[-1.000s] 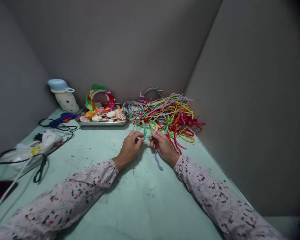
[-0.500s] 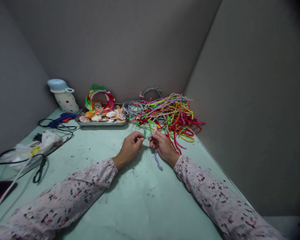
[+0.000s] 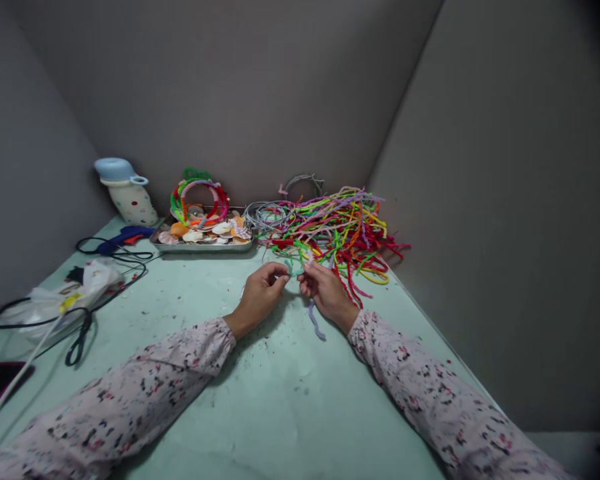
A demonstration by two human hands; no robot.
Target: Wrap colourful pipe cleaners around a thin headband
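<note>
- Centrally, left hand (image 3: 263, 290) and right hand (image 3: 327, 291) pinch a teal strand (image 3: 295, 272) between them, above the desk (image 3: 300, 400).
- Their grip partly hides it — its ends are unclear.
- Its upright part stands lower than a second ago.

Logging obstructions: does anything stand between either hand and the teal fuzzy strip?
Nothing visible does: the left hand and right hand both pinch the teal fuzzy strip; the colorful strip pile lies beyond them.

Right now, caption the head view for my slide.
The left hand and right hand pinch a thin, fuzzy teal strand near a tangled, multicoloured heap of fuzzy strands.
</note>
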